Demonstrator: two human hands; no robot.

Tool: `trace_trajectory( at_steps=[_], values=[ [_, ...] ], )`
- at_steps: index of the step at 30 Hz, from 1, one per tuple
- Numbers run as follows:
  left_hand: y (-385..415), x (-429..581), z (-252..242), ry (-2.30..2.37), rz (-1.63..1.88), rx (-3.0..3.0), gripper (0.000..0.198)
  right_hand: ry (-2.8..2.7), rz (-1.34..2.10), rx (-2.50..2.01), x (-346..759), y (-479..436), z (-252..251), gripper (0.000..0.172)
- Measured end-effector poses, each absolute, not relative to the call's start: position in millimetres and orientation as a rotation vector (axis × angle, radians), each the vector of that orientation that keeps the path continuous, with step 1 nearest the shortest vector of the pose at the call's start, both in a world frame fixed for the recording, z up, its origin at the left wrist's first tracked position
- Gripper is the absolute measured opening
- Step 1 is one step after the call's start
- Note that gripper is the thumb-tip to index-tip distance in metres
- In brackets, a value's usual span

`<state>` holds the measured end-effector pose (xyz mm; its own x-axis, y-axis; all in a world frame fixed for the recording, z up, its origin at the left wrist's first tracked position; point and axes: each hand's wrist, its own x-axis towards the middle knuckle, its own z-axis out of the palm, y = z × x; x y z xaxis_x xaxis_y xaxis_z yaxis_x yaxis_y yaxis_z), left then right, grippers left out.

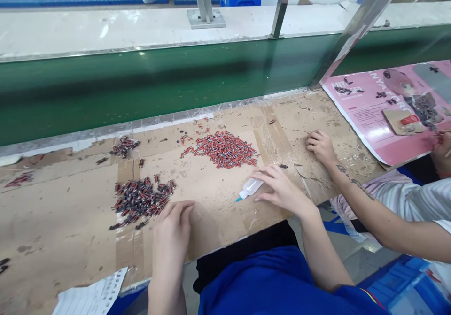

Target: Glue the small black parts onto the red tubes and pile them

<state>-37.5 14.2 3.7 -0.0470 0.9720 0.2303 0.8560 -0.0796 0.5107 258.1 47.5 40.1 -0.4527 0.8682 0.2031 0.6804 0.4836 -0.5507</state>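
Note:
My left hand point(173, 221) rests on the cardboard-covered bench, fingers curled together, beside a pile of dark parts with red bits point(143, 200). Whatever may be between its fingertips is hidden. To the right, my right hand point(280, 190) has its fingers and thumb around the back end of a clear squeeze bottle point(252, 186). The bottle's thin blue tip points left and down, close to the cardboard. Just beyond the bottle lies a heap of small red and black parts point(225, 149), with some loose pieces at its left side.
A co-worker's hand point(321, 147) rests on the bench at right, near a pink poster point(362, 118) bearing small parts. Behind the bench runs a green belt point(158, 87) with metal posts. A small dark cluster point(125, 146) and a written paper sheet point(93, 294) lie left.

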Motion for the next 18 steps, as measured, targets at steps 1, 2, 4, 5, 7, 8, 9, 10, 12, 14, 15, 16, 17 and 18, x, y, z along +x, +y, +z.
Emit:
trace_trajectory(
  at_steps=[1,2,4,5,7,8,9,10,12,14,15,16,17,18],
  values=[
    [15,-36,4,1.933,0.837,2.028,0.027,-2.284,0.588,-1.285,257,48,36,0.042],
    [16,-34,4,1.89,0.87,2.057,0.026,-2.277,0.608,-1.299,256,49,33,0.038],
    [18,-28,3,1.788,0.927,2.14,0.024,-2.24,0.646,-1.321,256,51,28,0.032],
    [20,-25,2,1.725,0.95,2.191,0.023,-2.21,0.68,-1.316,257,51,27,0.029],
    [23,-19,-2,1.605,0.985,2.274,0.022,-2.096,0.781,-1.301,257,50,26,0.028],
    [24,-15,-4,1.557,1.008,2.295,0.022,-2.007,0.84,-1.301,256,49,27,0.029],
    [25,-12,-6,1.524,1.038,2.3,0.022,-1.897,0.897,-1.306,254,47,27,0.03],
    [26,-10,-8,1.511,1.073,2.294,0.021,-1.769,0.953,-1.31,252,45,27,0.032],
    [28,-6,-12,1.528,1.135,2.268,0.019,-1.478,1.071,-1.29,245,42,27,0.035],
    [31,-5,-14,1.569,1.171,2.26,0.017,-1.155,1.2,-1.21,235,40,27,0.037],
    [32,-5,-14,1.594,1.18,2.259,0.018,-0.999,1.265,-1.16,229,40,27,0.037],
    [33,-5,-14,1.629,1.183,2.254,0.018,-0.855,1.327,-1.113,223,41,27,0.038],
    [34,-6,-14,1.671,1.181,2.241,0.019,-0.732,1.382,-1.074,216,41,28,0.038],
    [34,-7,-13,1.716,1.174,2.217,0.02,-0.631,1.43,-1.047,210,42,28,0.038]
  ],
)
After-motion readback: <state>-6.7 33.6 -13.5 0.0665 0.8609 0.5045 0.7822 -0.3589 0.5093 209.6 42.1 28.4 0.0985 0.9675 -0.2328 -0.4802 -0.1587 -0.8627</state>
